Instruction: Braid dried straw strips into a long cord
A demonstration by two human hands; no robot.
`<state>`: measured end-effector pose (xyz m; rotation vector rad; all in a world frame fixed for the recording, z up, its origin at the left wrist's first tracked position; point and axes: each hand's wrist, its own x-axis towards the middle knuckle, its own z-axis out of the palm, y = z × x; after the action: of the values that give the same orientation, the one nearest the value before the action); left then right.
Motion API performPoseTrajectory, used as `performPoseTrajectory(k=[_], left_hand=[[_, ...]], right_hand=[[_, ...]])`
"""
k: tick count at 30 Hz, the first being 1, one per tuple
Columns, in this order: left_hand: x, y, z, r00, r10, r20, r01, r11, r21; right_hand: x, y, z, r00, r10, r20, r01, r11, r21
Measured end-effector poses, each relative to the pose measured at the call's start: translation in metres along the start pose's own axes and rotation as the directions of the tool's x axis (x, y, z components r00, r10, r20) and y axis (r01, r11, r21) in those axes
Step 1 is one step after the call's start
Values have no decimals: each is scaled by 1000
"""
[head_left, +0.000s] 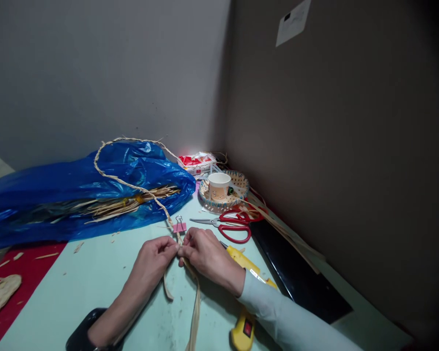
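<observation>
My left hand (154,258) and my right hand (205,253) meet at the middle of the pale green table (95,273), both pinched on a braided straw cord (131,186). The cord runs up from my fingers, passes a pink binder clip (179,226) clamped on it, and loops over a blue plastic bag (76,195). Loose flat straw strips (195,312) hang down from my fingers toward the table's near edge.
Red-handled scissors (230,226) lie right of the clip. A yellow glue gun (245,312) rests under my right forearm. A small woven basket (237,181) holds a paper cup (219,185). The bag holds straw (120,204). A black slab (296,278) lies along the right wall.
</observation>
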<state>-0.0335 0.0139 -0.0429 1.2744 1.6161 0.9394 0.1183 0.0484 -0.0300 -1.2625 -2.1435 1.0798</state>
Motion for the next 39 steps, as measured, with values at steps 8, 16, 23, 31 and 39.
performPoseTrajectory(k=[8,16,23,31,39], left_hand=[[0,-5,4,997,13,-79,-8,998,69],[-1,-2,8,993,13,-122,-9,999,31],[-1,-1,3,998,-59,-18,55,985,-163],[1,-4,-7,988,-93,124,124,954,-272],[-7,5,-3,992,-81,99,108,949,-296]], right_hand=[[-7,-6,-8,997,-66,-36,58,978,-199],[-24,-14,3,982,-167,-88,107,878,-466],[-43,-24,20,946,-316,70,300,775,-555],[-37,-20,18,935,-339,100,334,755,-563],[-4,-4,-5,998,-54,-30,56,997,60]])
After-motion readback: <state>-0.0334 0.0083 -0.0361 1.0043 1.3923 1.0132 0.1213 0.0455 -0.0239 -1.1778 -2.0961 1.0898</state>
